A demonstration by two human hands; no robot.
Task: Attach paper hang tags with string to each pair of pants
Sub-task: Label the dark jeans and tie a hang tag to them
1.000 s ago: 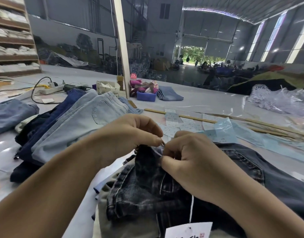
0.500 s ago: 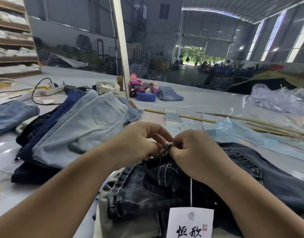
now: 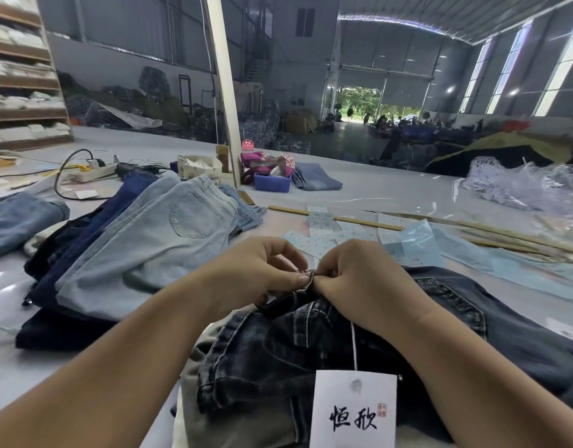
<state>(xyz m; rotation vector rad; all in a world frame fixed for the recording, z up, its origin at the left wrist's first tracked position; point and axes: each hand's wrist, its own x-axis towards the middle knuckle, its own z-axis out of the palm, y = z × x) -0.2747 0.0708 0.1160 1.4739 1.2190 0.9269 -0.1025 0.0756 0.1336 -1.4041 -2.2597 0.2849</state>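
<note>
Dark washed jeans (image 3: 327, 357) lie on top of a pile in front of me. My left hand (image 3: 256, 270) and my right hand (image 3: 359, 282) meet above their waistband and pinch a raised belt loop (image 3: 307, 278) between fingertips. A white string (image 3: 354, 347) hangs from under my right hand down to a white paper hang tag (image 3: 353, 412) with black characters, which lies on the jeans near the bottom edge. How the string sits in the loop is hidden by my fingers.
A stack of light and dark blue jeans (image 3: 143, 250) lies to the left. Small pale-blue labels (image 3: 330, 234) and wooden sticks (image 3: 359, 221) lie beyond my hands. A box of tags (image 3: 198, 168), a power strip (image 3: 91, 171), a blue tray (image 3: 272, 182) and crumpled plastic (image 3: 521, 185) sit farther back.
The waistband has been lowered and both hands now pinch the belt loop. The hang tag has come further into view at the bottom as the view tilted down.
</note>
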